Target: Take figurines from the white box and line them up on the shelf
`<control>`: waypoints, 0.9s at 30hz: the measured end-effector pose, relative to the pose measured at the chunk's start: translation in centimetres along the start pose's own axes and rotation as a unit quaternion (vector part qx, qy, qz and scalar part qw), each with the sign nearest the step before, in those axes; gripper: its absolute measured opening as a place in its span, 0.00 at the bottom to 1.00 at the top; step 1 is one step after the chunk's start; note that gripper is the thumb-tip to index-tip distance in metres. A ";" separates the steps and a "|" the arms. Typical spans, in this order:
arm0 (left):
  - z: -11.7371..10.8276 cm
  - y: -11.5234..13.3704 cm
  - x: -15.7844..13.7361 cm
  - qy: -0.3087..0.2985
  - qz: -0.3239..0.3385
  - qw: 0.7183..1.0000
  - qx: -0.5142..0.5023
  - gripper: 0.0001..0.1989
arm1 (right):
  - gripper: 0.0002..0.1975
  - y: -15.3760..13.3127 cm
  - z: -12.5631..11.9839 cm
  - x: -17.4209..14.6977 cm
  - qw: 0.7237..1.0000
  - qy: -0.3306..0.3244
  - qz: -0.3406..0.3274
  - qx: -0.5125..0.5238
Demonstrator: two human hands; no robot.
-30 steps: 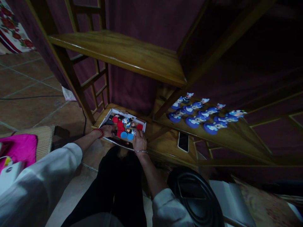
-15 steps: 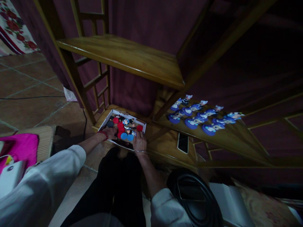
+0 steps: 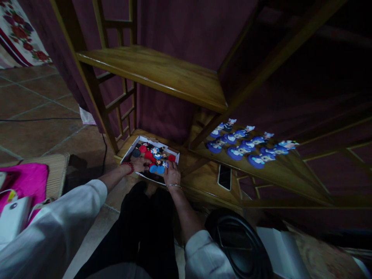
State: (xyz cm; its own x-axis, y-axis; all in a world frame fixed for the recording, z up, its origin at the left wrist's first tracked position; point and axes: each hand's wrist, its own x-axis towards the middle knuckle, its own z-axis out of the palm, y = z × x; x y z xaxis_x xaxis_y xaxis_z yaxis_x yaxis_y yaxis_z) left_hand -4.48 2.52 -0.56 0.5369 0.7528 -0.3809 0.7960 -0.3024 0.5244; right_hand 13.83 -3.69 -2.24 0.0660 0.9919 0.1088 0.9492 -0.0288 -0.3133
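A shallow white cardboard box [image 3: 140,138] stands on the low wooden shelf in front of me, with several small figurines [image 3: 157,153] lying in it on red, blue and dark round bases. My left hand [image 3: 140,164] reaches in over the box's left side, its fingers stretched out beside the red bases [image 3: 150,155]. At the right front corner my right hand [image 3: 172,175] has its fingertips closed against a small figurine with a blue base [image 3: 160,169]. The fine detail of both grips is small and dim.
Several figurines on purple-blue bases [image 3: 236,151] stand in rows on a shelf to the right. A phone [image 3: 224,177] lies on the lower board. An upper wooden shelf [image 3: 157,73] overhangs the box. A black round stool-like object [image 3: 238,240] is beside my right arm.
My left hand has moved slightly right, further in over the figurines. My right hand stays at the same corner of the box. The view has shifted a little.
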 end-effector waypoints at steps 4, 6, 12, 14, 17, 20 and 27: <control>0.2 0.1 0.1 0.014 0.003 1.000 0.009 0.18 | 0.17 0.0 -0.1 0.0 1.000 -0.003 0.000 0.011; 0.4 -0.1 0.2 0.023 -0.007 1.000 0.017 0.20 | 0.17 -0.1 -0.2 0.0 1.000 -0.005 0.002 0.014; 0.9 -0.9 0.5 0.035 -0.009 0.999 0.007 0.23 | 0.17 -0.1 0.0 0.0 1.000 -0.004 0.002 0.006; 1.0 -1.2 0.7 0.030 0.003 1.000 -0.008 0.22 | 0.17 -0.1 0.0 0.1 1.000 -0.013 0.006 0.002; 1.0 -1.4 1.0 0.029 0.010 0.999 -0.021 0.21 | 0.17 -0.1 -0.2 0.5 0.999 -0.030 0.012 -0.004; 0.9 -1.4 1.1 0.034 0.000 0.999 -0.028 0.19 | 0.16 -0.2 -0.5 0.7 0.999 -0.044 0.014 -0.009; 0.7 -1.0 0.9 0.037 -0.012 0.998 -0.048 0.14 | 0.16 -0.4 -1.0 0.6 0.998 -0.056 0.011 -0.012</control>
State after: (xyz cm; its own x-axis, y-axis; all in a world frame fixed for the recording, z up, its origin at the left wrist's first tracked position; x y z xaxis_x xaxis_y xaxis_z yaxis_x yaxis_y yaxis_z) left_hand -4.62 3.05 -1.97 0.4925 0.8018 -0.3385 0.7763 -0.2290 0.5872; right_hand 13.79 -3.21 -1.14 0.0533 0.9986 -0.0045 0.9552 -0.0523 -0.2913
